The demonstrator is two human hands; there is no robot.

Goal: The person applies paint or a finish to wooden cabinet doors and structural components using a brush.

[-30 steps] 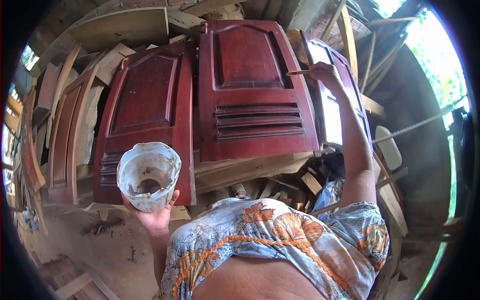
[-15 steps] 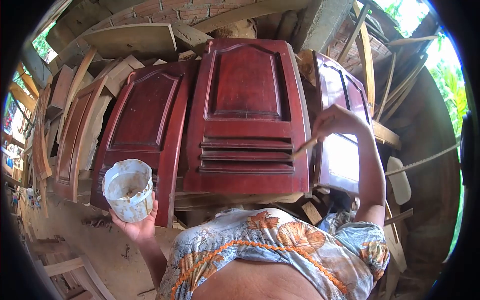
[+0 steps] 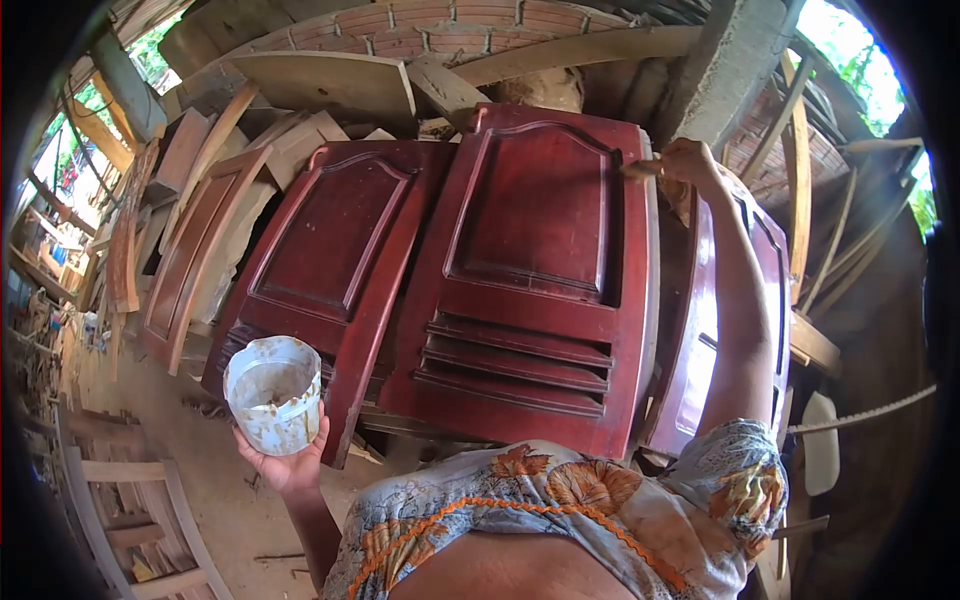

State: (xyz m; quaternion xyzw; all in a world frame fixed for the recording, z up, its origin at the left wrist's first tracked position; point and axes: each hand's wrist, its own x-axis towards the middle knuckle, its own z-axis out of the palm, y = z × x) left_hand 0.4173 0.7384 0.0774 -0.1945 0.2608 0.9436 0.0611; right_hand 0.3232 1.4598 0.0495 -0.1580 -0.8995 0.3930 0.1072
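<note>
Deep red varnish covers the middle louvred door panel (image 3: 535, 215), where the right hand (image 3: 690, 162) reaches at the end of a nearly straight arm, raised far forward with the wrist bent toward the panel. Its fingers are closed around a paintbrush (image 3: 642, 170), whose bristle end lies at the upper part of the panel's right-hand edge strip; whether it touches is hard to tell.

The left arm is bent low, and the left hand (image 3: 285, 462) is cupped palm-up, gripping the lower part of a white plastic tub (image 3: 272, 395). The tub is round, open and slightly tilted, with a ragged rim and brown smears over its wall.

The middle panel leans back, with an arched raised field above three horizontal slats. A similar red panel (image 3: 335, 225) leans on its left, partly behind the tub, its surface speckled. On the right, a glossy panel (image 3: 700, 350) reflects white light behind the right forearm. Rough boards, a concrete post (image 3: 727, 80) and curved brickwork (image 3: 440, 30) stand behind; a pale wooden frame (image 3: 125, 472) lies at lower left on the dusty brown ground (image 3: 230, 520).
</note>
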